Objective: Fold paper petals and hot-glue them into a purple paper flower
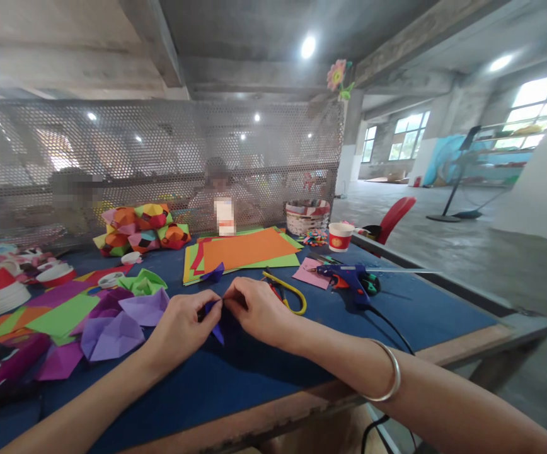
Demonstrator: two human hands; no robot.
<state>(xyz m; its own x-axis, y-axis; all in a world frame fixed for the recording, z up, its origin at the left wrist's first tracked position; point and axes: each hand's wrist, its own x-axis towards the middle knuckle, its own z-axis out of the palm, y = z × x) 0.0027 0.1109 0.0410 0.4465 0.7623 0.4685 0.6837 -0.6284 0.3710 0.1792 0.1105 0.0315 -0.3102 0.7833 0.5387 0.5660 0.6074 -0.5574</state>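
Note:
My left hand (pixel 188 325) and my right hand (pixel 259 309) meet fingertip to fingertip above the blue table (pixel 236 391). Both pinch a dark blue-purple folded paper (pixel 217 331), which is largely covered by my fingers. One pointed flap hangs below the left fingertips, and another dark purple paper point (pixel 213 272) shows just beyond my hands. To the left lie folded paper pieces: light purple ones (pixel 113 337) and a green one (pixel 147 282). Yellow-handled scissors or pliers (pixel 297 296) lie partly hidden behind my right hand.
A blue glue gun (pixel 349 277) with a cord lies at right, near a pink paper square (pixel 312 272). Behind are stacked coloured sheets (pixel 247 251), a paper cup (pixel 340 237), a basket (pixel 307 217) and paper ornaments (pixel 143 227). A mesh screen (pixel 160 139) borders the table.

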